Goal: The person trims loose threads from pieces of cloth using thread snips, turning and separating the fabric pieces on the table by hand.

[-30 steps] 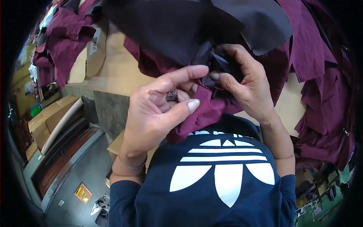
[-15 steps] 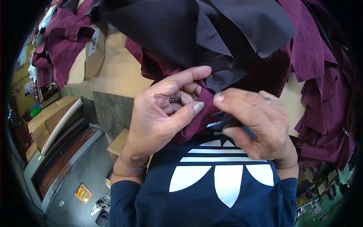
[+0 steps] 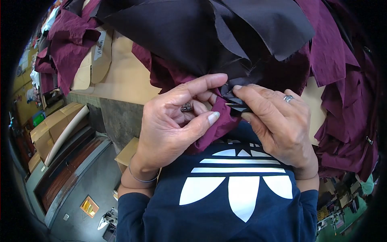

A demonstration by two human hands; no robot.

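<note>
My left hand (image 3: pixel 177 117) pinches a fold of maroon cloth (image 3: pixel 217 125) between thumb and fingers, its index finger stretched over the fold. Just right of it, my right hand (image 3: pixel 278 121) is closed round a small dark tool with a thin shiny tip (image 3: pixel 234 104), which points left at the fold. Most of the tool is hidden in the fingers, so its kind is unclear. Dark cloth (image 3: pixel 181 36) with a frayed edge spreads above both hands and meets the maroon fold between them.
More maroon cloth hangs at the right (image 3: pixel 346 109) and upper left (image 3: pixel 72 44). A cardboard piece with writing (image 3: pixel 100 60) lies on the tan tabletop (image 3: pixel 125 76). Cardboard boxes (image 3: pixel 60 121) stand at the left, beside a pale roll.
My right hand went down and right, then slightly back up toward the fold, and its tool tip now shows. The dark cloth has spread leftward. My left hand keeps its pinch, shifted slightly right.
</note>
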